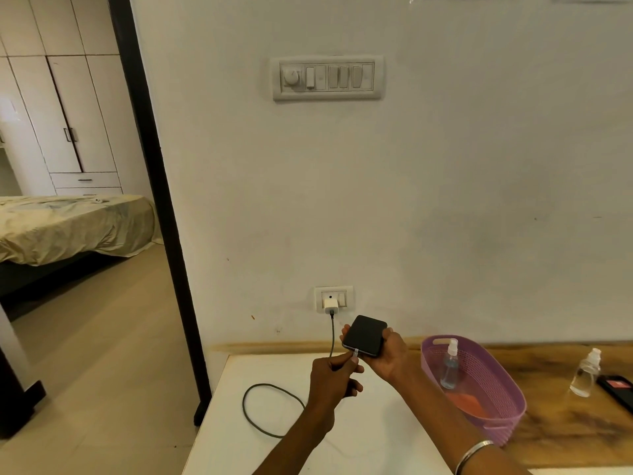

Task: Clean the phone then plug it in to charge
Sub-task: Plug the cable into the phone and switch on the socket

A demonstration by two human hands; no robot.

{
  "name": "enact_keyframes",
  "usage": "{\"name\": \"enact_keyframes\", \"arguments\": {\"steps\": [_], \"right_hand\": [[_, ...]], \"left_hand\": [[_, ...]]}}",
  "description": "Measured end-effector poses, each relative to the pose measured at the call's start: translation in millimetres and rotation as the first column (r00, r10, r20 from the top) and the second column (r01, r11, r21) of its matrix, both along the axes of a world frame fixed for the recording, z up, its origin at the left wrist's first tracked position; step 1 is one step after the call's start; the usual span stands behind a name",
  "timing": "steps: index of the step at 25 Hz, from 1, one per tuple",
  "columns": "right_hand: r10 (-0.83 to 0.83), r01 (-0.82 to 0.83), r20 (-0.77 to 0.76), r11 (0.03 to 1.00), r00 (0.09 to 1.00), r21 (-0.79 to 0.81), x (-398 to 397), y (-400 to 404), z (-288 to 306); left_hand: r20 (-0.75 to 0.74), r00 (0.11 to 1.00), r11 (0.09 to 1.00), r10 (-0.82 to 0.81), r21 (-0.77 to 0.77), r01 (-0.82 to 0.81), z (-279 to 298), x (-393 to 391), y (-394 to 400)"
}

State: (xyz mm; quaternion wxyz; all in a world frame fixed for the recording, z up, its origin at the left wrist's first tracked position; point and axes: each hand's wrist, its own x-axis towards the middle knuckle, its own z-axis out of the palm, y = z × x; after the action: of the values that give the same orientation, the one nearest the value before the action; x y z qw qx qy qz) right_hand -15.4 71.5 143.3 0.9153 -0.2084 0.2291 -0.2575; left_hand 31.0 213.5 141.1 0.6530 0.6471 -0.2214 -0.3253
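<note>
A black phone (365, 335) is held above the white table (370, 423), screen up, in my right hand (387, 358). My left hand (334, 378) pinches the white plug of the grey charging cable (270, 411) and holds it against the phone's near edge. The cable loops on the table and runs up to a white charger (331, 306) seated in the wall socket (334, 298).
A purple basket (486, 402) at the right holds a spray bottle (449, 365) and an orange cloth (467, 404). Another clear bottle (585, 373) and a second dark phone (616, 390) lie on the wooden counter. A doorway at the left opens onto a bed.
</note>
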Motion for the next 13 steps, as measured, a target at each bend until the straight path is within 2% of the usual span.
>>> {"name": "enact_keyframes", "arguments": {"steps": [13], "right_hand": [[-0.019,0.019,-0.024,1.000,1.000,-0.010,-1.2,-0.1,-1.4]], "left_hand": [[-0.023,1.000,0.999,-0.001,-0.034,0.000,-1.3,-3.7,1.1]]}}
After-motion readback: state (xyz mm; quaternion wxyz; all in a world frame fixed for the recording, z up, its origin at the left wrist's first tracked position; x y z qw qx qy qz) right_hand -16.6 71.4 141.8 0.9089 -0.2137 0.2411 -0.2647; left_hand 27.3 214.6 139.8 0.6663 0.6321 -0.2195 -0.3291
